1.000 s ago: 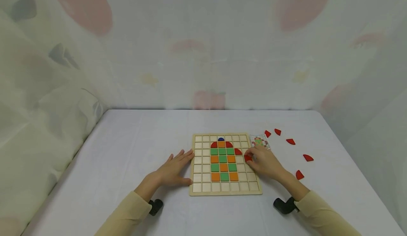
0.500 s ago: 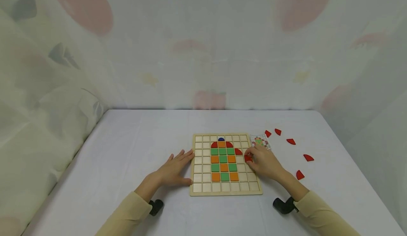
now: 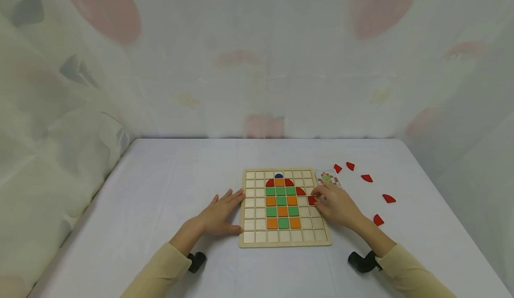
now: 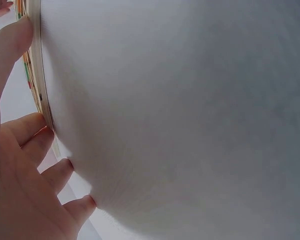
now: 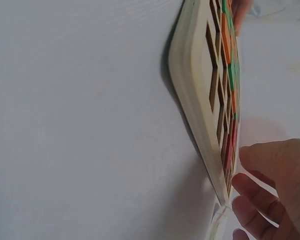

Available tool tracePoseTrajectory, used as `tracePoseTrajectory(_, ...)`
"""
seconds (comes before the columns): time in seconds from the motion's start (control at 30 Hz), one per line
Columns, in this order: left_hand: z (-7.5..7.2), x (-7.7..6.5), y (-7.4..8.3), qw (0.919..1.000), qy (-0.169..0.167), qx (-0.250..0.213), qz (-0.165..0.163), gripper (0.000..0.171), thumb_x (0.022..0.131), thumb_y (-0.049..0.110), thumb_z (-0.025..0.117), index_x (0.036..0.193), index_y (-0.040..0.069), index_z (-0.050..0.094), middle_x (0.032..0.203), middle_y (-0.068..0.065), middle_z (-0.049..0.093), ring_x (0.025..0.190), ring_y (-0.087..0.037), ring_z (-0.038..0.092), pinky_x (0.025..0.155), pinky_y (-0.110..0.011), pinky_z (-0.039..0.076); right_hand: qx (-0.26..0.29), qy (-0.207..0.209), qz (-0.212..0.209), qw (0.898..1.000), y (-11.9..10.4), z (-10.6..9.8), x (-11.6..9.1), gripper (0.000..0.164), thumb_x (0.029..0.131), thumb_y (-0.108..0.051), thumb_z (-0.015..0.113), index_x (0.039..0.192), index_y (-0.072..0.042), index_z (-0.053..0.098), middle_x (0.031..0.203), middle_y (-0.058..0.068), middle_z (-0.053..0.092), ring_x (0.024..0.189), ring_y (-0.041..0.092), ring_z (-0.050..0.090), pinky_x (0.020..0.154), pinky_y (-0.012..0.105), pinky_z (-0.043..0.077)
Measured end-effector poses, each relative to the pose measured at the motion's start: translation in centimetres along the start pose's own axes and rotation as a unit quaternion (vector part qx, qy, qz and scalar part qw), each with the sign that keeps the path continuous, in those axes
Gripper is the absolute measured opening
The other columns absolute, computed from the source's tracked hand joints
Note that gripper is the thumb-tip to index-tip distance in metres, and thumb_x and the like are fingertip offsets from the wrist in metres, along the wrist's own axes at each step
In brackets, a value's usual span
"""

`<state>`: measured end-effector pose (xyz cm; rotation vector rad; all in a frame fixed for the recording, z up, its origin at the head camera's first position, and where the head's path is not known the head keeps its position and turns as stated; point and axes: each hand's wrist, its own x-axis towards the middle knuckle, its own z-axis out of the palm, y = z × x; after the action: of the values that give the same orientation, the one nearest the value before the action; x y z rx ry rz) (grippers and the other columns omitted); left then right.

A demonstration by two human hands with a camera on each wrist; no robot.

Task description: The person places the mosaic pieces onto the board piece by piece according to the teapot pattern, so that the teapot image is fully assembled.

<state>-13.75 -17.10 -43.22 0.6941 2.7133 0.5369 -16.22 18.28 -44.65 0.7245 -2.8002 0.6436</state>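
A square wooden grid board (image 3: pixel 257 246) lies on the white table, partly filled with coloured tiles. Orange and green square tiles (image 3: pixel 281 200) fill its middle columns, with a blue half-round piece (image 3: pixel 279 175) at the top. My left hand (image 3: pixel 218 215) rests along the board's left edge, fingers spread and fingertips at the rim. At the right side of the board, the thumb and index finger of my right hand (image 3: pixel 339 205) pinch a red quarter-circle piece (image 3: pixel 311 200) at one of the cells. Another red quarter-circle piece (image 3: pixel 300 192) sits one row farther and to the left.
A small printed pattern card (image 3: pixel 327 177) lies past the board's upper right corner, partly covered by my right hand. Several loose red pieces, such as this quarter-circle (image 3: pixel 388 198), are spread in an arc on the table (image 3: pixel 180 168) to the right.
My right hand has shifted slightly right at the red piece, which now shows more plainly at its cell. The left hand has stayed in place on the board's edge.
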Motion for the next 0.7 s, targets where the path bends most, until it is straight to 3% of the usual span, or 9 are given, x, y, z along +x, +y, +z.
tracePoseTrajectory(0.23, -0.2, -0.1, 0.2, 1.0, 0.0, -0.002, 0.002, 0.088, 0.076, 0.038, 0.072, 0.146, 0.009, 0.027, 0.153, -0.004, 0.02, 0.14, -0.035, 0.014, 0.106, -0.063, 0.011, -0.01, 0.007, 0.029, 1.0, 1.0, -1.6, -1.4, 0.028, 0.077, -0.013, 0.073, 0.103, -0.012, 0.064, 0.096, 0.0, 0.062, 0.084, 0.016, 0.055, 0.071, 0.033, 0.049)
tracePoseTrajectory(0.7, 0.1, 0.0, -0.1, 1.0, 0.0, 0.004, 0.006, 0.089, 0.077, 0.039, 0.071, 0.146, 0.01, 0.024, 0.154, -0.004, 0.018, 0.14, -0.034, 0.013, 0.107, -0.062, 0.01, -0.029, 0.046, 0.069, 0.996, 4.1, -4.8, -5.9, 0.031, 0.073, -0.011, 0.075, 0.102, -0.008, 0.065, 0.09, 0.003, 0.061, 0.079, 0.02, 0.057, 0.063, 0.033, 0.05)
